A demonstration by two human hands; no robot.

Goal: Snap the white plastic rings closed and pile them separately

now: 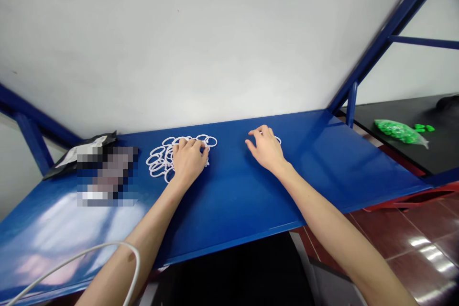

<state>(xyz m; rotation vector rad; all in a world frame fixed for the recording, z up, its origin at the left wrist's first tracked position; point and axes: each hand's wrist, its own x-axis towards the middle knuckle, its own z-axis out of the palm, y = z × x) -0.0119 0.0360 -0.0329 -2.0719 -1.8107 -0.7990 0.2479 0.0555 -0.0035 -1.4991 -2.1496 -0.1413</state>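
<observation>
The glossy blue metal tabletop [233, 191] carries a heap of thin white plastic rings [158, 160], nearly all bunched together, so little looks done; the left hand [187, 160] lies curled on the heap, its grip impossible to tell, while the right hand [267, 148], grip open, touches one lone white ring [278, 140] set well apart

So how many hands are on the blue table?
2. The left hand rests on the pile of white rings; the right hand is further right on the blue table, its fingers over another white ring that is mostly hidden.
</observation>
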